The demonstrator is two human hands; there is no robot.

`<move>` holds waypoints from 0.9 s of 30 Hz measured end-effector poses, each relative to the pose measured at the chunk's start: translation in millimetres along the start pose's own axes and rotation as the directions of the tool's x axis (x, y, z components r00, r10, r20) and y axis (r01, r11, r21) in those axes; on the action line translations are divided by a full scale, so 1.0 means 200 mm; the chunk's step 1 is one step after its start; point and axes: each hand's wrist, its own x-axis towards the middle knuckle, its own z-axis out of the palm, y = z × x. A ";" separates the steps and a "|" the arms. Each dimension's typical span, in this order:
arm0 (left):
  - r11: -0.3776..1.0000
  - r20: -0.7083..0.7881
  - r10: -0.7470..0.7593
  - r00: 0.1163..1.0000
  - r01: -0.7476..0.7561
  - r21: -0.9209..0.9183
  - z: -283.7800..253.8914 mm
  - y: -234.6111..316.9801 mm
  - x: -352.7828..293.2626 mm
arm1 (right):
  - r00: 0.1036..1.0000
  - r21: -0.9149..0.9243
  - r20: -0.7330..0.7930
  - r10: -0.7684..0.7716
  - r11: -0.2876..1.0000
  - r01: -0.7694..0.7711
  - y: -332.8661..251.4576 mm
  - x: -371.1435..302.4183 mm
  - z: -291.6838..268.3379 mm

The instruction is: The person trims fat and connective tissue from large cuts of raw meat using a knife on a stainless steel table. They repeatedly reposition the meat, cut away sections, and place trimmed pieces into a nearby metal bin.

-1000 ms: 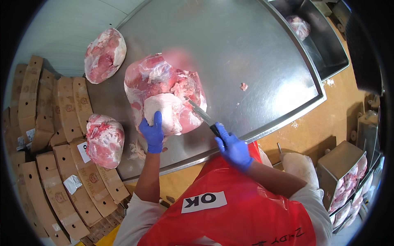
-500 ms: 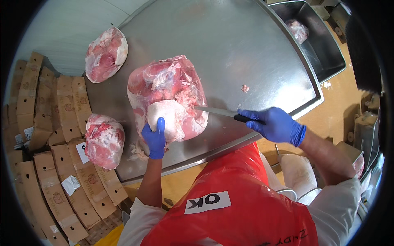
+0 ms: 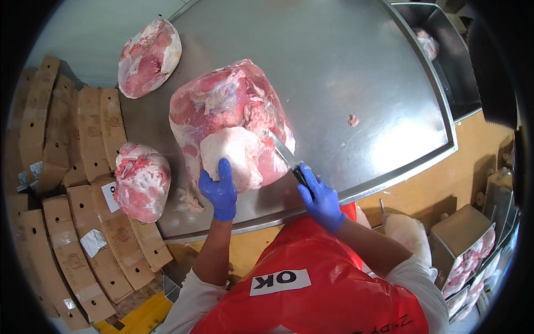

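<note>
A large joint of raw pork [image 3: 228, 106] lies on the steel table, red flesh upward, with a pale fat flap [image 3: 228, 150] at its near side. My left hand [image 3: 219, 192], in a blue glove, grips that flap, its thumb on top and its other fingers mostly hidden beneath. In my blue-gloved right hand [image 3: 322, 203] is a knife [image 3: 285, 151], held by its black handle. The blade points away to the left, and its tip meets the flesh right of the flap. Small pale trimmings [image 3: 190, 200] lie left of my left hand.
Two more pork joints, one far [image 3: 149, 58] and one near [image 3: 142, 182], rest along the left of the steel table [image 3: 334, 67]. A meat scrap [image 3: 353, 120] sits on the right. Stacked cardboard boxes [image 3: 83, 245] stand left; a dark metal tub [image 3: 456, 72] adjoins the table's right edge.
My right hand has moved left and nearer to my body, turning the knife from nearly level to a steep slant. The left hand keeps its grip on the flap.
</note>
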 end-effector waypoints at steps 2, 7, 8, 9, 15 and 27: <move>0.999 0.048 -0.049 0.998 0.048 0.016 0.00 0.05 -0.01 | 0.996 0.047 -0.083 -0.034 0.998 0.038 0.03 0.04 0.07; 0.998 0.053 -0.053 0.997 0.054 -0.018 -0.01 0.05 0.01 | 0.999 -0.275 -0.028 -0.041 0.961 0.032 0.19 -0.05 -0.24; 0.999 0.037 -0.041 0.998 0.042 -0.032 0.00 0.05 0.01 | 0.998 -0.341 -0.031 -0.056 0.939 0.042 0.25 -0.07 -0.32; 0.998 0.020 -0.032 0.999 0.033 -0.047 0.00 0.05 0.01 | 0.999 -0.413 -0.042 -0.032 0.910 0.012 0.32 -0.09 -0.40; 0.997 0.070 -0.064 0.995 0.068 -0.046 -0.03 0.06 0.03 | 0.997 -0.666 -0.073 -0.021 0.745 -0.033 0.59 0.05 -0.68; 0.998 0.146 -0.069 0.987 0.068 0.013 -0.13 -0.06 0.01 | 0.717 -0.080 0.278 -0.640 0.728 0.681 -0.35 0.92 -0.29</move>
